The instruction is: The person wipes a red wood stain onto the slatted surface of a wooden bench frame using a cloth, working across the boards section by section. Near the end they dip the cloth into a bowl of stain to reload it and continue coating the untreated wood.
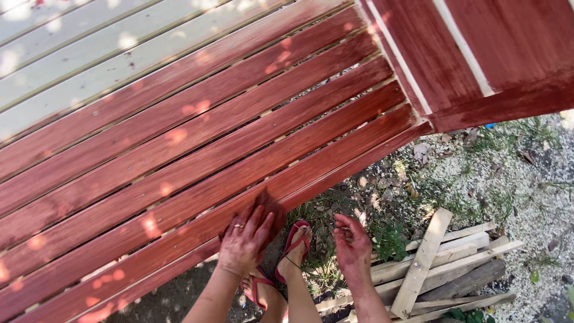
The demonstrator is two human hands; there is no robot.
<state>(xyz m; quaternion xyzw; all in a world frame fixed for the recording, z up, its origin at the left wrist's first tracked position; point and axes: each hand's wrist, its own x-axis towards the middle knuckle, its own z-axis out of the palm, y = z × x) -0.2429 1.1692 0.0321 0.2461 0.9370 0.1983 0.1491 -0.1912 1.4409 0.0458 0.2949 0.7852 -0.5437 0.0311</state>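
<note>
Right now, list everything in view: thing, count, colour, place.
stained slats: about eight, red-brown, slatted panel across the middle and left
bare slats: several, pale unstained wood, top left of the same panel
second panel: one, red-brown with pale strips, top right
staining pad: one, dark red, on the panel's lower edge under the left fingers
scrap planks: a small pile, pale wood, on the ground at lower right
ground: gravel with grass and dry leaves, right side
sandals: two, red straps, on the feet at bottom centre
left hand: one, stained red, ring on a finger, pressing the pad
right hand: one, stained red, free in the air beside the panel
</note>
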